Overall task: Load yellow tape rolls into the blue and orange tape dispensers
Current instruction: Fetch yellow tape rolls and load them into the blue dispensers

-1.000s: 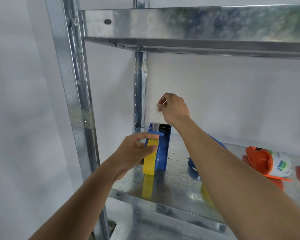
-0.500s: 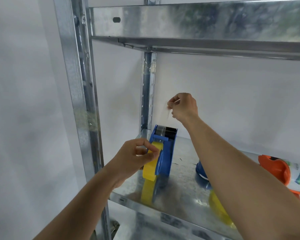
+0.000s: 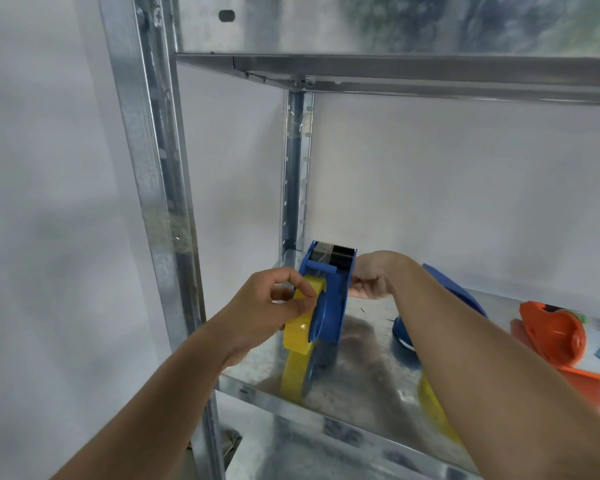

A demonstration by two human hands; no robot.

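Left hand [image 3: 274, 306] pinches yellow tape roll [image 3: 300, 327], steadying it in blue dispenser [image 3: 328, 296] near shelf [image 3: 361, 403] front-left corner | right hand [image 3: 371, 282] curled at dispenser's side, likely bracing; grip unclear | orange dispenser [image 3: 551, 334] waits right.

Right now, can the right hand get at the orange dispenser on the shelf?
Probably yes. The right hand is beside the blue dispenser, and the orange dispenser lies further right on the same shelf, with nothing visible in between.

Your left hand [image 3: 271, 306] and right hand [image 3: 373, 280] are bare (no gloves); both forearms show unsleeved behind them.
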